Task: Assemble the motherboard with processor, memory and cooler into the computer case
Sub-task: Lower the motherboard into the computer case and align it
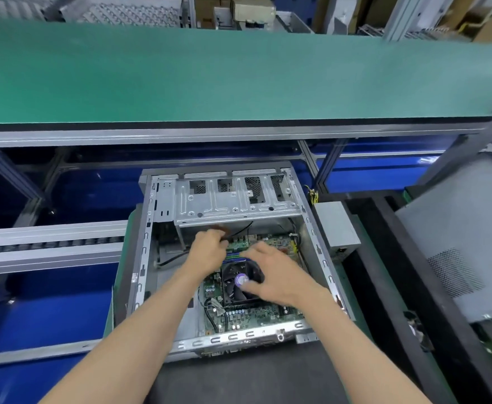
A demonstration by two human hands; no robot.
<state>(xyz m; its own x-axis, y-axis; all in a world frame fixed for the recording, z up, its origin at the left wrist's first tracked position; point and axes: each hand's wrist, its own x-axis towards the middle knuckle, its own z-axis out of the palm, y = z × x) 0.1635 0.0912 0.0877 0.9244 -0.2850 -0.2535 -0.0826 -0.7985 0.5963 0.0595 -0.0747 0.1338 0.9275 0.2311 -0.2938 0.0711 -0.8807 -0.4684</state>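
Note:
An open grey computer case lies on its side before me. Inside it sits the green motherboard with a black cooler fan and blue memory slots. My left hand is curled at the board's far left edge and pinches a black cable there. My right hand lies over the cooler's right side, fingers bent down around the fan housing. The processor is hidden under the cooler.
A silver drive cage fills the case's far end. A grey power supply lies just right of the case. A green conveyor belt runs across above. A perforated grey panel stands at right. Roller rails lie left.

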